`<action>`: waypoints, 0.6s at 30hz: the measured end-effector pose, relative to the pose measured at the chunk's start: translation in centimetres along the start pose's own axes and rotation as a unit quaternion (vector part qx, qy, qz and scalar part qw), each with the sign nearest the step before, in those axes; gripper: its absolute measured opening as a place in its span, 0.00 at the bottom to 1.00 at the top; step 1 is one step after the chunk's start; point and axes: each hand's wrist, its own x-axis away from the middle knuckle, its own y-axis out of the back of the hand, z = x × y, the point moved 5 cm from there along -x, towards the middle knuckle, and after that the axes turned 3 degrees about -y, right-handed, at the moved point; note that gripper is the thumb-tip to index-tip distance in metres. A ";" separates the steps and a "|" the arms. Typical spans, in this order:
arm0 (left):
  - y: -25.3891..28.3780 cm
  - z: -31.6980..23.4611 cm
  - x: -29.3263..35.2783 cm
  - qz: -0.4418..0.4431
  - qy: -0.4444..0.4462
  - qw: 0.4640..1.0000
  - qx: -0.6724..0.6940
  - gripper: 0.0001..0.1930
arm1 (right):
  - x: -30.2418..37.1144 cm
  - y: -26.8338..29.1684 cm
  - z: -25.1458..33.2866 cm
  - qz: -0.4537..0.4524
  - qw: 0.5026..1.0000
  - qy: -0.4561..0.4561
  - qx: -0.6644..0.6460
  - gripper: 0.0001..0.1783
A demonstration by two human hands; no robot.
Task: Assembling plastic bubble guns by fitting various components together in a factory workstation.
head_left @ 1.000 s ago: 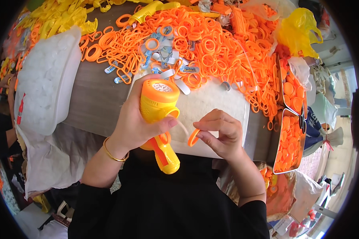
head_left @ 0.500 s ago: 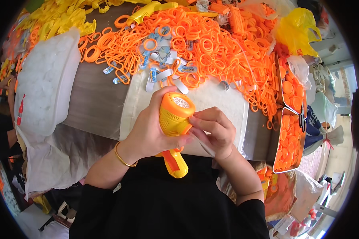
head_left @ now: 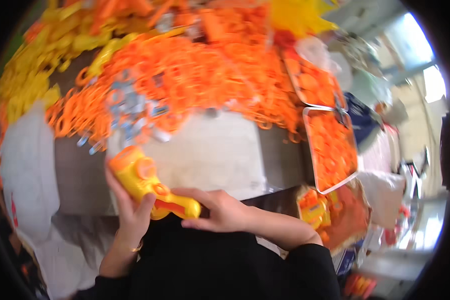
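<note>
A yellow and orange toy bubble gun [head_left: 131, 176] is tilted in front of my body, its round head up to the left and its handle down to the right. My left hand [head_left: 130, 215] wraps the body of the gun, with the thumb along its near side. At the handle end, my right hand [head_left: 222, 211] is closed, fingers above and thumb below. Beyond the toy lies a pale board [head_left: 215, 150] on the table. Motion blurs the picture, so small details on the toy do not show.
Orange rings and loops [head_left: 195, 75] are heaped along the table's far side. Yellow parts [head_left: 25, 85] lie far left, above a whitish tub [head_left: 27, 165]. Right, white-rimmed trays [head_left: 315, 176] hold orange pieces, with scissors [head_left: 342, 117] at one rim. An open box [head_left: 352, 212] stands nearer, holding yellow parts.
The bubble gun has turned and moved left, its handle now pointing right. My right hand has gone from the head's side to the handle. The whole view has shifted.
</note>
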 end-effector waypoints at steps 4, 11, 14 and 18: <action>-3.5 -4.1 0.4 0.198 -0.259 0.846 -0.421 0.47 | 1.6 4.7 -3.0 0.066 0.979 -0.135 -0.136 0.24; -8.4 -3.0 -1.8 0.371 -0.169 0.816 -0.411 0.30 | 10.7 22.9 -6.0 -0.462 0.810 -0.267 0.241 0.10; -8.8 -3.1 -2.8 0.337 -0.179 0.826 -0.415 0.27 | 16.6 25.9 -10.6 -0.427 0.790 -0.241 0.369 0.10; -8.4 -2.7 -3.0 0.286 -0.212 0.835 -0.419 0.27 | 17.5 24.0 -7.4 -0.385 0.793 -0.273 0.384 0.11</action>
